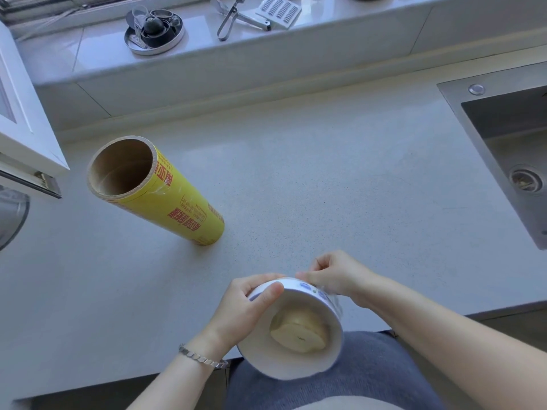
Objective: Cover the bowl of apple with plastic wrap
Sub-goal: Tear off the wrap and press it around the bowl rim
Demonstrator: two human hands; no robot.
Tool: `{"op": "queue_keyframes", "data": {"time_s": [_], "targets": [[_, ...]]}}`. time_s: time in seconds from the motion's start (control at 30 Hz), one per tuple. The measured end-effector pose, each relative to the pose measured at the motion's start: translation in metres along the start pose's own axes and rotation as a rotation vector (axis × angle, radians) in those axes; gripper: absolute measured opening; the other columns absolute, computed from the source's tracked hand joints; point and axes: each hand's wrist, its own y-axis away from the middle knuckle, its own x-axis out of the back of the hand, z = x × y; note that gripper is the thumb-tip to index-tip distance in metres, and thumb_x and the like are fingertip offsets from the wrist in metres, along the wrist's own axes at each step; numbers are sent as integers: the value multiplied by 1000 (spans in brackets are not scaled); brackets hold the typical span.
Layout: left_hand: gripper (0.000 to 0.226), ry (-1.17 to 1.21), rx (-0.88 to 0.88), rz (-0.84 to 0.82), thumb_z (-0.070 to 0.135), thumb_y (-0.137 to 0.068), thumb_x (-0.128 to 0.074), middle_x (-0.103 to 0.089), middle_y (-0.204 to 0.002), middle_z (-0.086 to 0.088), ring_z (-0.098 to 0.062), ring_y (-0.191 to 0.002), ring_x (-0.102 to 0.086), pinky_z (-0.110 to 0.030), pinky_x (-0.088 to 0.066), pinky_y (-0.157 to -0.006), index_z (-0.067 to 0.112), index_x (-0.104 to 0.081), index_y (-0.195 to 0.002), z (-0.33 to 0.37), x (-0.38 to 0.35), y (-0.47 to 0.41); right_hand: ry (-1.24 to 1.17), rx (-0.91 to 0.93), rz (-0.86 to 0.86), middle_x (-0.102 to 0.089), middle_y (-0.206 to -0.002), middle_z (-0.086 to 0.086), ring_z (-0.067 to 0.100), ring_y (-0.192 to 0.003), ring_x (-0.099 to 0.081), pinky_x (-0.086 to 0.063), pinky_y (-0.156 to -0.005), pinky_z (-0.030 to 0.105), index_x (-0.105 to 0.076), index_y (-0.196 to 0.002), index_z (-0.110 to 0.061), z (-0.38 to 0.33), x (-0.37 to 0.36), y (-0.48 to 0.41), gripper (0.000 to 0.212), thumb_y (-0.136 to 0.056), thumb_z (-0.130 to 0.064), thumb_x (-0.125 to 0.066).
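Roll of plastic wrap in a yellow printed sleeve on a wide cardboard core (pixel 165 199) stands on end at the left of the pale grey speckled tabletop (pixel 325 173), well apart from the hands. At the near edge, the left hand (pixel 245 303), a silver link bracelet (pixel 201 356) on its wrist, grips the round white bowl with blue print (pixel 296 365): its thumb is curled over the far rim and its fingers wrap the outer wall. The bowl is tilted, its mouth turned toward the camera, and holds a pale cut piece of apple (pixel 299 332). The right hand (pixel 334 273), forearm reaching in from the lower right, pinches clear plastic film (pixel 336 300) against the bowl's right outer wall. Whether film spans the mouth cannot be told. A steel sink (pixel 503 137) lies at the far right.
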Motion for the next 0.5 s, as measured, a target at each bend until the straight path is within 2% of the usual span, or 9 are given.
{"op": "queue_keyframes", "data": {"time_s": [0.1, 0.2, 0.27, 0.33, 0.4, 0.47, 0.5], "targets": [[28, 13, 10, 19, 55, -65, -55, -75, -89, 17, -1, -85, -67, -16, -50, -76, 39, -74, -79, -4, 1, 2, -155, -126, -76, -47, -45, -7, 5, -39, -39, -33, -38, 12, -45, -56, -20, 12, -7, 1, 36, -76, -39, -68], [36, 33, 28, 41, 56, -63, -56, -75, -93, 12, -5, -89, -68, -17, -51, -78, 32, -75, -83, -7, 2, 1, -251, -158, -45, -55, -46, -8, 4, -43, -47, -39, -42, 12, -53, -62, -17, 21, -9, 2, 26, -77, -32, -70], [35, 40, 19, 48, 55, -63, -55, -75, -89, 16, -1, -87, -67, -13, -50, -76, 32, -74, -82, -7, 3, 0, -292, 7, 116, -64, -62, -4, 8, -59, -59, -46, -57, 12, -66, -76, -12, 14, 3, 1, 10, -79, -21, -68], [27, 44, 30, 61, 51, -65, -57, -74, -82, 21, 6, -82, -66, -9, -48, -73, 34, -73, -77, -6, 3, -1, -357, 256, 236, -68, -75, -5, -1, -67, -63, -48, -66, 10, -70, -80, -14, 2, 17, 8, 13, -85, -18, -59], [18, 55, 60, 79, 44, -69, -59, -73, -77, 23, 8, -77, -64, -9, -47, -71, 34, -73, -74, -4, 3, -3, -237, 409, 123, -71, -82, -8, -10, -72, -62, -48, -73, 8, -73, -86, -15, -3, 18, 18, 24, -90, -21, -50], [21, 49, 79, 77, 45, -68, -59, -74, -77, 21, 5, -77, -64, -11, -48, -71, 32, -73, -75, -5, 2, -4, -19, 412, -43, -71, -88, -9, -5, -81, -61, -47, -78, 17, -72, -94, -26, 6, 3, 23, 27, -93, -26, -45], [22, 48, 94, 81, 46, -69, -59, -74, -77, 19, 3, -78, -64, -13, -48, -71, 31, -74, -76, -6, 1, -3, 16, 396, -96, -69, -92, -9, -2, -85, -59, -46, -80, 20, -70, -97, -31, 11, -3, 25, 28, -94, -28, -43]]}}
